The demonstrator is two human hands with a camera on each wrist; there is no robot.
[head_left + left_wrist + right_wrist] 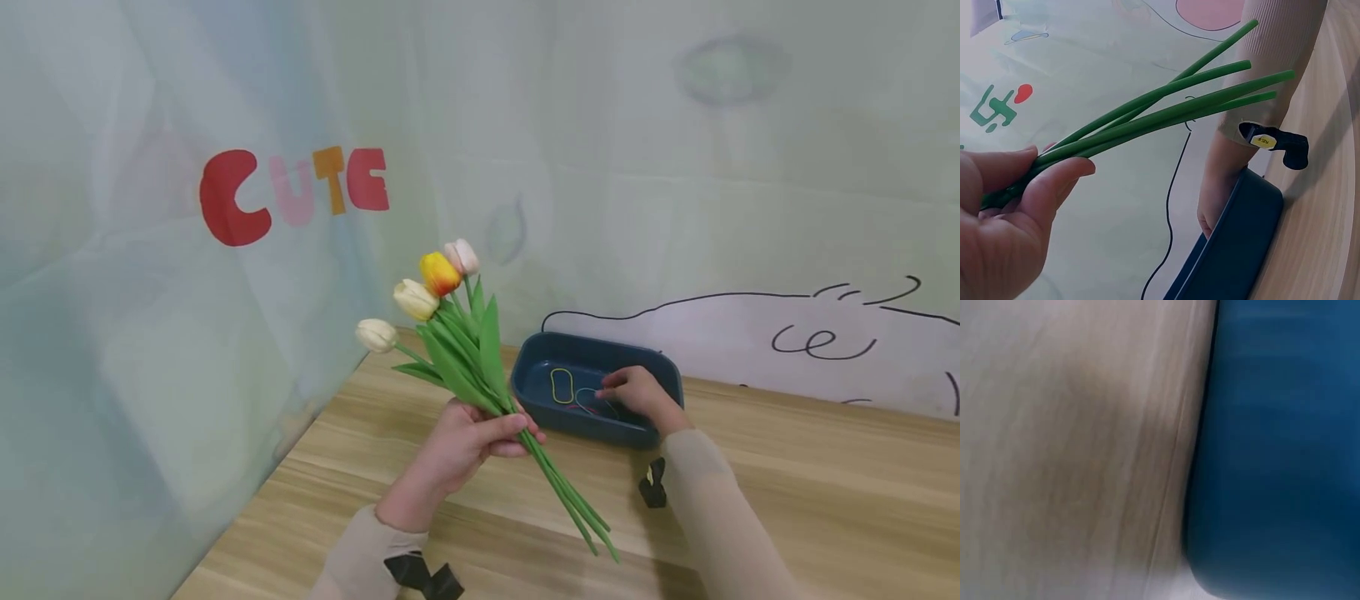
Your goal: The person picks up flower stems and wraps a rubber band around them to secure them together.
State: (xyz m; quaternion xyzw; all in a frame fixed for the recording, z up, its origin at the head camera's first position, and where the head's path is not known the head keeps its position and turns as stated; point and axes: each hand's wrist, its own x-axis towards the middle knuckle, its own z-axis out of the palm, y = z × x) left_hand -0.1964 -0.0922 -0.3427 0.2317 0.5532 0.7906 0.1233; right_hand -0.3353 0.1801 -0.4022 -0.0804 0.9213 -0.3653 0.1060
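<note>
My left hand point(480, 437) grips a bunch of artificial tulips point(461, 342) by the stems, thumb across them. The blooms are cream, pinkish white and yellow-orange, with green leaves. In the left wrist view the bare stem ends point(1210, 100) stick out past the thumb. My right hand point(637, 393) reaches into a dark blue basin point(525, 379). Its fingertips are by a light blue rubber band point(581, 392); whether they pinch it is unclear. A yellow rubber band point(553, 387) lies to the left, with a red one partly visible. The right wrist view shows the basin's outer wall point(1279, 450), not the hand.
The basin stands on a wood-grain table point(787, 475), close to the back curtain point(600, 208) with its line drawing. Another curtain with the letters CUTE point(236, 200) hangs along the left side. Black wrist mounts point(654, 483) are strapped at both sleeves.
</note>
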